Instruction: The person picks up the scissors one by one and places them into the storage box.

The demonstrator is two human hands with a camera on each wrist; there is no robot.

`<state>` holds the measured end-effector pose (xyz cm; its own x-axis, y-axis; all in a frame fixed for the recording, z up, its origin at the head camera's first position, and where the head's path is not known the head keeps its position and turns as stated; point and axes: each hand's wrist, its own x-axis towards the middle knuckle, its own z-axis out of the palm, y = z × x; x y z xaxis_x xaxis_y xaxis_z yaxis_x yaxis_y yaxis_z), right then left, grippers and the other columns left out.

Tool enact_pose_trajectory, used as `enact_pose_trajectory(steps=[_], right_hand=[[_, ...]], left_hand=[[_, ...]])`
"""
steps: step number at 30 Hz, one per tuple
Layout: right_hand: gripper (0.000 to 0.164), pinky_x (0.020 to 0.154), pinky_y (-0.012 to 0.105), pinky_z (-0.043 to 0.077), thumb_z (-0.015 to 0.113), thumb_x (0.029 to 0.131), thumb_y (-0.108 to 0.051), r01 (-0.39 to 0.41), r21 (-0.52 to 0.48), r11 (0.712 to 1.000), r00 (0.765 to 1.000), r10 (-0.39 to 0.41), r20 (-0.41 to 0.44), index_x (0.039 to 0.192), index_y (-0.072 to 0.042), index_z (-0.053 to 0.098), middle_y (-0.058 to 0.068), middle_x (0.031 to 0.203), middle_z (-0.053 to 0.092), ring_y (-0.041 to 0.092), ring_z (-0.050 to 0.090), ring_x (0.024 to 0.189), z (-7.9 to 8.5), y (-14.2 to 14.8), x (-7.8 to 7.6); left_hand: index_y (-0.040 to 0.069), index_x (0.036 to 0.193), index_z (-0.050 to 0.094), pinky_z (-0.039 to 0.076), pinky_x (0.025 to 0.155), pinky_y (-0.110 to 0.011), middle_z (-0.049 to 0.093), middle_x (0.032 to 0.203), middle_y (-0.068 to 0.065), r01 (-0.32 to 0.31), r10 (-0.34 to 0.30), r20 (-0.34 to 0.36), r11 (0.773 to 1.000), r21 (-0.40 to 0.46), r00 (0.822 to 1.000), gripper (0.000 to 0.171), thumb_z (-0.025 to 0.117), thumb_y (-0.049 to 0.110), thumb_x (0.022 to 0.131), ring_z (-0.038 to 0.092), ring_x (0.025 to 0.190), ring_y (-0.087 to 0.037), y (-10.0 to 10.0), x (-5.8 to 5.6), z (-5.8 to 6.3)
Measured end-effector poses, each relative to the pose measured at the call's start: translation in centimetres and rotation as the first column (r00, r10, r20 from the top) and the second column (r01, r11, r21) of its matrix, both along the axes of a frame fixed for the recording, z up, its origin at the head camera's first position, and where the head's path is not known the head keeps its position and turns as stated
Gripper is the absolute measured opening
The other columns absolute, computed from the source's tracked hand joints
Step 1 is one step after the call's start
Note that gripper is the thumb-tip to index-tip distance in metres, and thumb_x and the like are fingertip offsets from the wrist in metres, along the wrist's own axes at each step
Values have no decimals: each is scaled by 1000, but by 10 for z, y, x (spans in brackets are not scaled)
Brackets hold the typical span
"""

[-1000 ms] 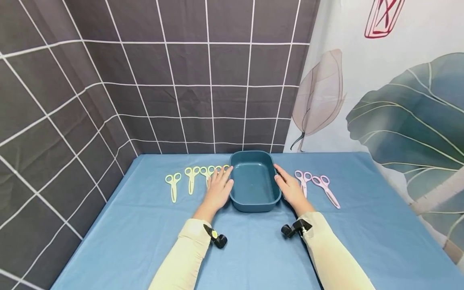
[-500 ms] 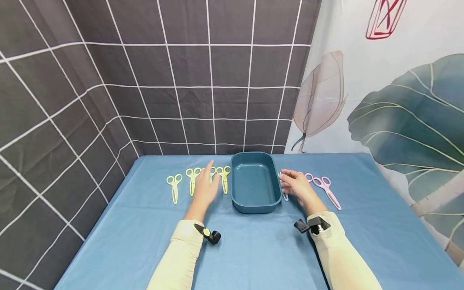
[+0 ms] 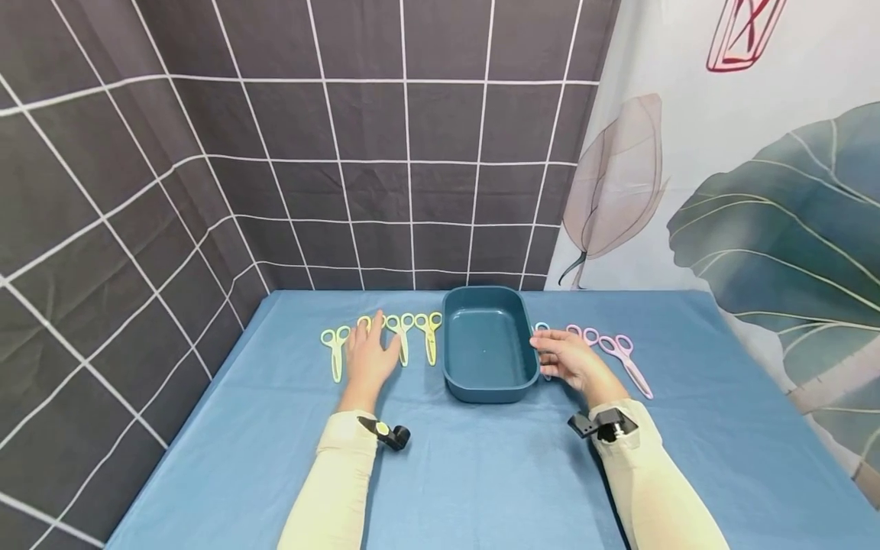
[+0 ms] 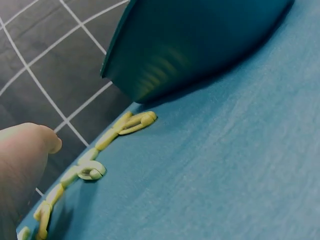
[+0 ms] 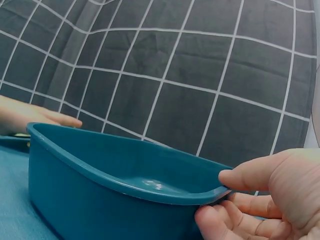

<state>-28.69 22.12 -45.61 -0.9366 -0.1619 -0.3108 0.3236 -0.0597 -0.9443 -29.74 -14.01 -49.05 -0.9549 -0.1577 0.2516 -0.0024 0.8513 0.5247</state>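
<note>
A dark teal tray [image 3: 459, 382] stands mid-table. Left of it lies a row of yellow scissors [image 3: 334, 350]. My left hand [image 3: 371, 353] lies flat with straight fingers on one of them; two more yellow scissors [image 3: 430, 338] show between it and the tray. Its fingertip [image 4: 30, 145] hovers by the yellow scissors [image 4: 131, 125] in the left wrist view. My right hand [image 3: 553, 355] sits against the tray's right rim [image 5: 125, 186], thumb and curled fingers [image 5: 225, 220] pinching pale scissors [image 3: 541, 329] whose handle shows beyond the knuckles.
Two pink scissors [image 3: 624, 357] lie right of my right hand. A blue cloth [image 3: 481, 473] covers the table. A dark checked curtain [image 3: 385, 153] hangs behind and to the left, a leaf-print curtain [image 3: 756, 191] to the right.
Both hands left the tray's sides. The left hand slid left onto the yellow scissors. The right hand shifted right and curled over the pale scissors.
</note>
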Motion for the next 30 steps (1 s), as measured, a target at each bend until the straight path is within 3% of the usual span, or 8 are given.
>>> enact_pose_trajectory(steps=[7,11,14,20,25,30], right_hand=[[50,52,22,50,60,88,-10,-26,-35,999,999,25,-34,129,8,37,2,79,55,9,55,58,-2,1,-1],[53,52,21,50,60,88,-11,-34,-37,999,999,33,-30,131,8,35,2,79,54,9,54,58,-3,1,-1],[53,52,21,50,60,89,-11,-40,-33,999,999,39,-35,132,8,34,2,80,53,9,54,59,-3,1,-1],[50,52,21,50,59,89,-10,-44,-52,998,997,41,-58,129,8,35,1,79,53,8,54,58,-4,2,-3],[43,51,22,50,59,89,-9,-40,-78,996,998,36,-50,124,6,39,1,77,53,9,54,57,-4,3,-3],[37,51,22,50,58,89,-8,-45,-79,996,998,41,-53,120,5,43,0,75,55,9,55,57,-6,2,-1]], left_hand=[[21,142,36,17,106,-46,37,136,-19,-33,34,-26,999,22,999,58,51,38,89,27,127,-37,-2,-4,-6],[20,139,40,28,95,-46,45,118,-19,-84,85,-25,996,16,996,55,57,23,87,37,110,-37,-4,-2,-7],[19,136,44,30,88,-49,48,114,-18,-125,125,2,992,-34,992,53,59,18,85,41,104,-38,-4,-1,-5],[1,125,48,41,81,-52,53,111,-24,-165,172,79,983,-83,982,43,58,19,87,52,98,-42,-6,-4,7],[-10,107,55,48,71,-50,59,93,-26,-126,141,168,988,-94,976,35,60,15,83,58,86,-41,-11,-6,22],[-7,90,64,48,73,-47,62,88,-22,-78,98,220,992,-98,971,29,67,16,73,59,84,-38,-19,-4,29]])
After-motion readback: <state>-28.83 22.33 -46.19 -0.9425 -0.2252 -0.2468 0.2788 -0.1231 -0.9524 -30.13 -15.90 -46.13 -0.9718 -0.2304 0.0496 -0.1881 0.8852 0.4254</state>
